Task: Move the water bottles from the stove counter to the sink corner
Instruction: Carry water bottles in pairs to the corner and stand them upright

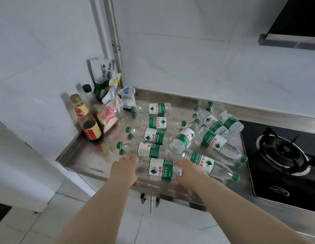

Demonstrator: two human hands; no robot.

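Several clear water bottles with green caps and green-and-white labels lie on their sides on the steel stove counter (79, 155). The nearest bottle (160, 170) lies crosswise at the counter's front edge. My left hand (125, 169) wraps its left end and my right hand (190, 171) wraps its right end. Just behind it lies another bottle (146, 149), its cap pointing left. A further bottle (211, 164) slants to the right beside my right hand. More bottles (218, 124) are scattered toward the back wall. The sink is out of view.
Sauce bottles (88, 124) and food packets (107, 115) crowd the back left corner by a wall pipe (116, 50). A black gas stove (283, 155) with its burner fills the right side. A range hood (293, 23) hangs above right. White cabinet doors (170, 226) lie below the counter.
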